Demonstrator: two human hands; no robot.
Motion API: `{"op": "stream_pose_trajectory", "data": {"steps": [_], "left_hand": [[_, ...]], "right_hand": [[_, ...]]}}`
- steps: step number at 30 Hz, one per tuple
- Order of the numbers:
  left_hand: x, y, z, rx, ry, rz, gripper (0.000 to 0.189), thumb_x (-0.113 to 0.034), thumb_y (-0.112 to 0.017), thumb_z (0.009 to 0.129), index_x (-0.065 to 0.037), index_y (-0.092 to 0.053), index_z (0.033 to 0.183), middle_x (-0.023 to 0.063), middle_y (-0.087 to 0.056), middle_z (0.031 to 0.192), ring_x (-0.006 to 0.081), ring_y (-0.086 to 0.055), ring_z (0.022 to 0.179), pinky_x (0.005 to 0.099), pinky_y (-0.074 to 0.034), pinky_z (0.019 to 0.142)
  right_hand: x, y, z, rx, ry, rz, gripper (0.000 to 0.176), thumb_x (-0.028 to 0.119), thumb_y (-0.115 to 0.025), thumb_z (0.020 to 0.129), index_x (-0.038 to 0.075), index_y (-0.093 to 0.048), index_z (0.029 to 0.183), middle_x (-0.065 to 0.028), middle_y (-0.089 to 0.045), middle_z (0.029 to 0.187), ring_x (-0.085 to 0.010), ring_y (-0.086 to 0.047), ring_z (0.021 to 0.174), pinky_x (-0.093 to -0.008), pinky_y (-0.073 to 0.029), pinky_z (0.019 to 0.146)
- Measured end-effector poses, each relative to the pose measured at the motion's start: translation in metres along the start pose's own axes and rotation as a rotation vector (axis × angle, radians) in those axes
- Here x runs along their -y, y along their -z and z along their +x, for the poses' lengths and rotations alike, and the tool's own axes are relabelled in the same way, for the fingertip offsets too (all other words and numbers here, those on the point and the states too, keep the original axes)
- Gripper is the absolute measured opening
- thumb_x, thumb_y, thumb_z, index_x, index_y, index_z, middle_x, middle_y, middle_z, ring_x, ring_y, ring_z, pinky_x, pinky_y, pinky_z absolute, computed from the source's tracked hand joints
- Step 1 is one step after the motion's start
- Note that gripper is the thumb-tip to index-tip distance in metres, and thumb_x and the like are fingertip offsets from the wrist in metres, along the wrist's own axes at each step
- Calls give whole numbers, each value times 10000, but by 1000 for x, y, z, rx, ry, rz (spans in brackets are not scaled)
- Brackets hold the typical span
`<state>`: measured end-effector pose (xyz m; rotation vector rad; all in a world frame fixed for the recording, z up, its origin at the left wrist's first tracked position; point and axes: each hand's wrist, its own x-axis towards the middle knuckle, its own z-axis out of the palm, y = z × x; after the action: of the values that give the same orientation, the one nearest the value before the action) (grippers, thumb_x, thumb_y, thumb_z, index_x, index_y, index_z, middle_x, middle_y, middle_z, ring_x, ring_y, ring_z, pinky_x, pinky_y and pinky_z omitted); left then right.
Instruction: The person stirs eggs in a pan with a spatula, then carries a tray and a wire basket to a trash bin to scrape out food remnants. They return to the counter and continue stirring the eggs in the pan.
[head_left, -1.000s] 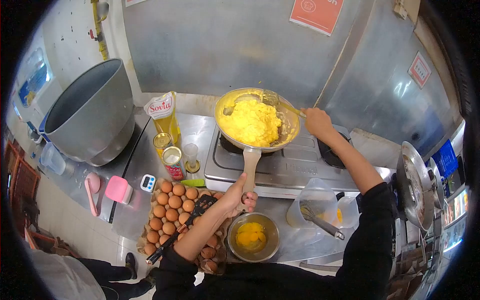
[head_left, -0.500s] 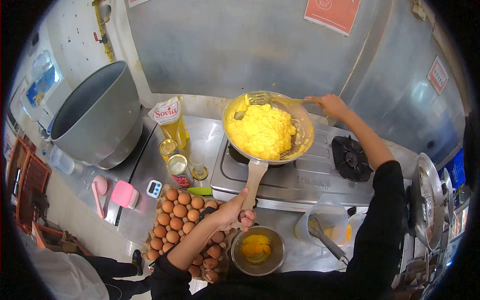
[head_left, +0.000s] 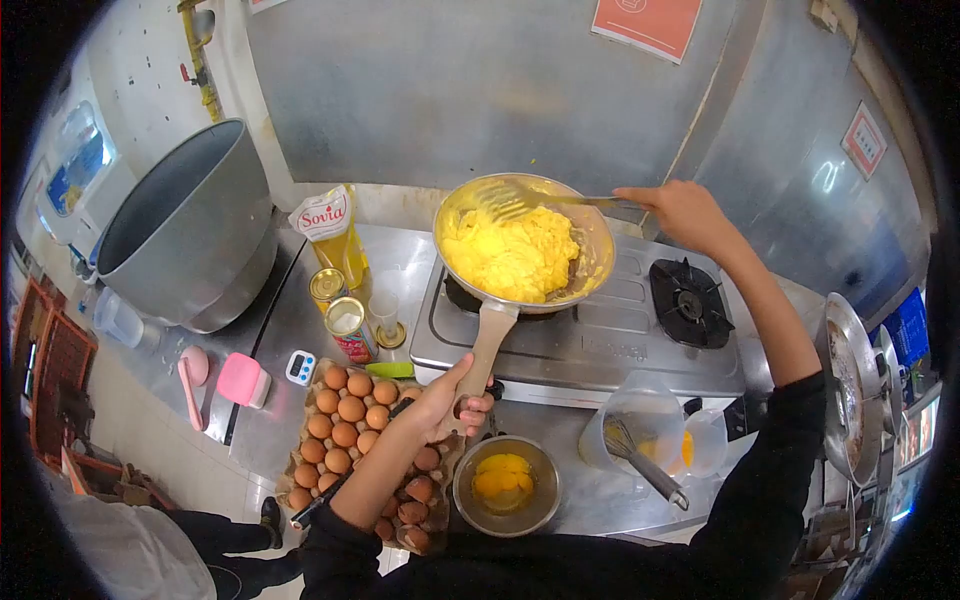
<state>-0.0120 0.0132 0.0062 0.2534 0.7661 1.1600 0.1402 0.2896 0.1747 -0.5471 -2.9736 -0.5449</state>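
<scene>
The desk's (head_left: pixel 400 262) front edge runs near the bowl (head_left: pixel 507 486); the left hand (head_left: pixel 448 402) grips the pan (head_left: pixel 598 262) handle, the right hand (head_left: pixel 688 215) closed on the spatula (head_left: pixel 585 200).

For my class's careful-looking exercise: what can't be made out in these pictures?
All in head view:
- Any flame beneath the beige-handled metal frying pan: hidden by the pan.
- Number of brown eggs: left forearm hides part of their cardboard tray.
- White-and-blue plastic timer's digits: too small.
- Orange paper poster's top: cut by upper edge.
</scene>
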Motion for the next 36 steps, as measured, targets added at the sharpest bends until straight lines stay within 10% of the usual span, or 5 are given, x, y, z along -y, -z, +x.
{"op": "stream_pose_trajectory", "data": {"steps": [8, 20, 26, 36], "left_hand": [[6, -1, 2, 5, -23, -29, 431, -506, -229, 826, -92, -348, 831, -30, -304, 546, 66, -290, 410, 227, -320, 400], [-5, -7, -4, -27, 63, 117, 365, -467, -198, 846, -117, -302, 852, -30, -292, 537, 78, -310, 425, 254, -366, 419], [-4, -5, -2, -53, 53, 101, 377, -474, -222, 840, -111, -317, 873, -29, -293, 545, 72, -300, 416, 252, -358, 402], [4, 5, 2, 42, -36, 2, 401, -476, -231, 836, -95, -354, 857, -28, -309, 533, 69, -307, 396, 232, -331, 374]], "right_hand": [[-3, -29, -24, 3, -411, -54, 372, 75, -464, 689, 179, -529, 1041, -148, -572, 715, -286, -565, 666, -367, -454, 587], [-19, -104, 43, -114, -141, 146, 374, 136, -471, 714, 250, -495, 1069, -135, -553, 628, -324, -533, 585, -414, -430, 554], [-9, -62, 36, -156, 165, 149, 377, 80, -455, 728, 236, -495, 1069, -144, -536, 663, -278, -529, 669, -374, -420, 618], [9, 94, -42, 400, -114, 203, 249, 112, -509, 725, 106, -568, 966, -143, -577, 848, -280, -544, 761, -332, -418, 666]]}}
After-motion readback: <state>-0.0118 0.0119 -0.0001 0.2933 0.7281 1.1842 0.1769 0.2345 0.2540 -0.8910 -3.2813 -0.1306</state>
